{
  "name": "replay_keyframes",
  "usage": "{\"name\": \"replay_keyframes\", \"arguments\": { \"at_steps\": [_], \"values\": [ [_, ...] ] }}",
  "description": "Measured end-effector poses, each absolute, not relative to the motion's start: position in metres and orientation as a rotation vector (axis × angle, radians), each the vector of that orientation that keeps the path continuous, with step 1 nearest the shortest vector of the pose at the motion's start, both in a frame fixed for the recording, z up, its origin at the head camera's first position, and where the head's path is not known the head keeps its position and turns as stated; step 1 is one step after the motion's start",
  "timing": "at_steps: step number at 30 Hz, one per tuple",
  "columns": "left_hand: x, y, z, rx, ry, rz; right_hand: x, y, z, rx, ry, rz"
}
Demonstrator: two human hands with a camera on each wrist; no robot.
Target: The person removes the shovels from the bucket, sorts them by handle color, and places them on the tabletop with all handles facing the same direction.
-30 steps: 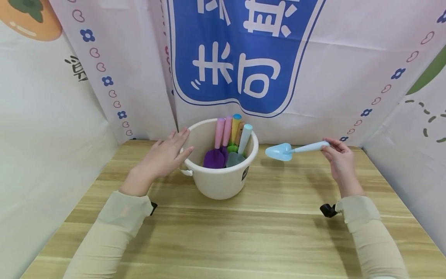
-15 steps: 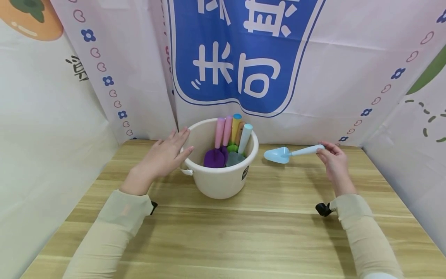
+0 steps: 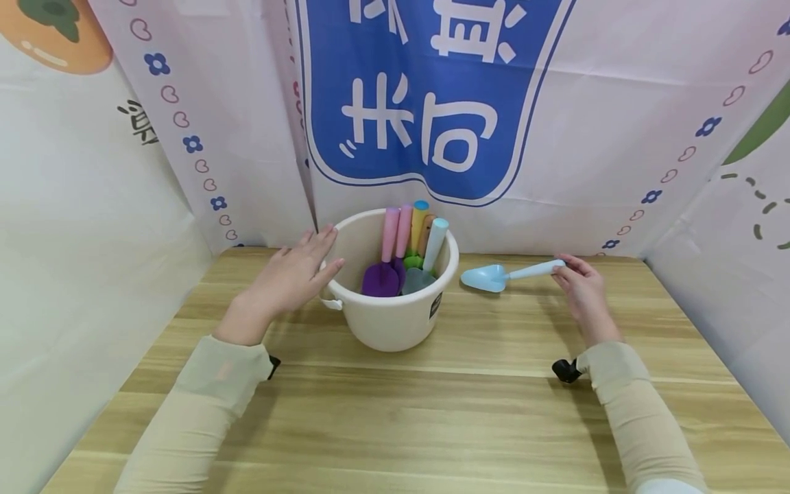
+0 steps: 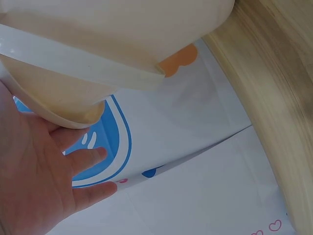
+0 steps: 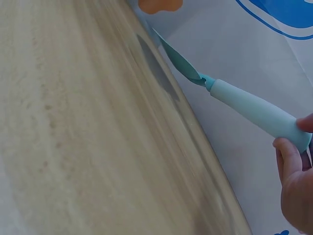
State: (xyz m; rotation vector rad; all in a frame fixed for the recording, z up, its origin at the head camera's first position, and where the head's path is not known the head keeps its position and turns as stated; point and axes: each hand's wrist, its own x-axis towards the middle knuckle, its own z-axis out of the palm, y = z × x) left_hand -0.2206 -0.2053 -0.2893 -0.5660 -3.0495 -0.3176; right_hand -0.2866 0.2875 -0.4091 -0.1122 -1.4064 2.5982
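A white bucket [image 3: 389, 322] stands toward the back of the wooden table, with several small garden trowels inside, their pink, yellow, brown and light-blue handles upright. My left hand [image 3: 293, 274] rests with its fingers extended on the bucket's left rim; the left wrist view shows the palm [image 4: 34, 171] beside the rim. To the right of the bucket, my right hand [image 3: 583, 288] pinches a light-blue trowel [image 3: 532, 269] by the end of its handle. Its blade points left toward the bucket. In the right wrist view the trowel [image 5: 254, 107] hangs above the tabletop, its shadow below the blade.
Printed white cloth [image 3: 247, 123] hangs behind the table and along both sides. The wooden tabletop [image 3: 420, 418] reaches toward me in front of the bucket. A white handle joint [image 3: 332, 304] juts from the bucket's left side.
My right hand has carried the light-blue trowel a little left and slightly lower, nearer to the bucket. The left hand and the bucket have stayed put.
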Motion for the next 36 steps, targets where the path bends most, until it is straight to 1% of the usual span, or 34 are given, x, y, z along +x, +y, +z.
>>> {"name": "replay_keyframes", "arguments": {
  "at_steps": [10,18,25,36],
  "values": [
    [-0.222,-0.205,-0.292,-0.575,-3.028,-0.325,-0.29,0.285,-0.414,-0.16,-1.484,2.576],
    [-0.221,-0.204,-0.291,-0.584,-3.036,-0.331,-0.288,0.288,-0.409,-0.204,-1.555,2.583],
    [-0.221,-0.205,-0.29,-0.586,-3.03,-0.327,-0.29,0.295,-0.407,-0.189,-1.599,2.611],
    [-0.221,-0.205,-0.29,-0.584,-3.034,-0.335,-0.296,0.305,-0.415,-0.26,-1.886,2.475]
  ]
}}
